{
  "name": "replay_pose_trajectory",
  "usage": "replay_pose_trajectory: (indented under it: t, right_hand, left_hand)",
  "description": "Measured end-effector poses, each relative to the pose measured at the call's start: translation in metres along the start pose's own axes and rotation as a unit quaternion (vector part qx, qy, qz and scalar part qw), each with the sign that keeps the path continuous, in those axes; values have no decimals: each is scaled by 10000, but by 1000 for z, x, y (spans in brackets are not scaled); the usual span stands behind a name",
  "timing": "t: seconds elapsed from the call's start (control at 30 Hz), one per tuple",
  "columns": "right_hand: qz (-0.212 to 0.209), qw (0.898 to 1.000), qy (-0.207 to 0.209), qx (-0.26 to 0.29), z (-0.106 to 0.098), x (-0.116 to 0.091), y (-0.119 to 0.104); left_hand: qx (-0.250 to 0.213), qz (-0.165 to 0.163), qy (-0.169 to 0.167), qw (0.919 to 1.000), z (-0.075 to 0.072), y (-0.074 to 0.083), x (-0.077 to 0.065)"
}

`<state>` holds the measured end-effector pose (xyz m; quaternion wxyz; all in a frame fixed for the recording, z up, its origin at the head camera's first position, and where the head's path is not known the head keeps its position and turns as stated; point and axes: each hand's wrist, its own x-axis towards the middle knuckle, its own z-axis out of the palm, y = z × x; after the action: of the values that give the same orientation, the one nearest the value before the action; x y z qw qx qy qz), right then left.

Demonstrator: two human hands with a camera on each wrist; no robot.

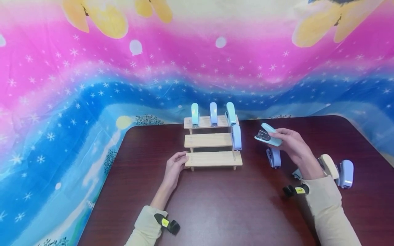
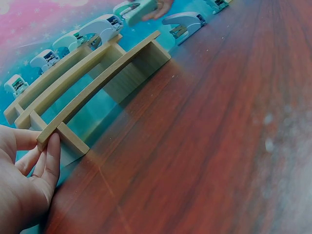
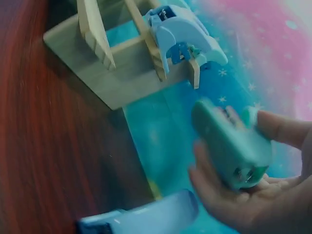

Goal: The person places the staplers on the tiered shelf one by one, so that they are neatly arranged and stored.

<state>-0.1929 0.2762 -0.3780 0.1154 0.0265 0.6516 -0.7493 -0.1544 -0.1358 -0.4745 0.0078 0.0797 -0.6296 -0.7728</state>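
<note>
My right hand (image 1: 293, 145) holds a mint-green stapler (image 1: 268, 135) in the air, right of a three-step wooden rack (image 1: 212, 159). In the right wrist view this stapler (image 3: 234, 144) lies between thumb and fingers, a little blurred. My left hand (image 1: 176, 167) pinches the left end of the rack's lowest step; the left wrist view shows the thumb and fingers (image 2: 51, 161) about the board's corner. On the top step stand a mint stapler (image 1: 195, 115), a lavender stapler (image 1: 213, 114) and another mint stapler (image 1: 231, 113). A lavender stapler (image 1: 236, 137) sits at the middle step's right end.
On the dark wooden table (image 1: 215, 205), a lavender stapler (image 1: 273, 158) stands below my right hand. Farther right are a cream stapler (image 1: 329, 165) and another lavender stapler (image 1: 346, 173); one more is partly hidden by my wrist. A patterned cloth (image 1: 184, 68) hangs behind.
</note>
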Motion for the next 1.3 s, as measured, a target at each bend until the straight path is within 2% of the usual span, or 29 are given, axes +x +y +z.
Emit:
replay_pose_trajectory:
  t: [0.07, 0.17, 0.23, 0.3, 0.33, 0.47, 0.63, 0.73, 0.9, 1.07, 1.3]
  right_hand:
    - [-109, 9932, 378, -1095, 2, 0, -3]
    - [-235, 9672, 709, -2427, 5, 1, -9]
    - [-289, 9563, 743, -2812, 8, 2, -15]
    - [-332, 9505, 728, -3001, 9, 3, -22]
    - [-326, 9505, 695, -3011, 9, 4, -24]
    - [-227, 9646, 474, -2584, 11, 4, -33]
    - [-69, 9856, 143, -1683, 13, 1, -42]
    - [-69, 9928, 60, -1198, 16, -2, -47]
    - [-273, 9967, 36, -767, 25, -8, -56]
    - [-616, 9967, 167, -496, 43, -16, -63]
    - [-890, 9904, 531, -917, 75, -20, -65]
  left_hand:
    - [1, -4, -8, 10000, 0, 0, 0]
    - [-3, -5, -15, 10000, 1, 0, 0]
    - [5, 5, -5, 10000, 1, 0, 0]
    - [5, 14, 6, 10000, 1, 0, 1]
    - [6, 18, 9, 10000, 1, 0, 1]
    - [-32, 21, 6, 10000, 2, 1, 1]
    - [-18, 68, -25, 10000, 1, 1, 1]
    - [-5, 75, -31, 10000, 1, 1, 2]
    - [-33, 35, -38, 10000, 0, 1, 1]
    - [-73, 56, -25, 10000, 0, 0, 1]
    - [-101, 81, -18, 9999, 0, -2, 1]
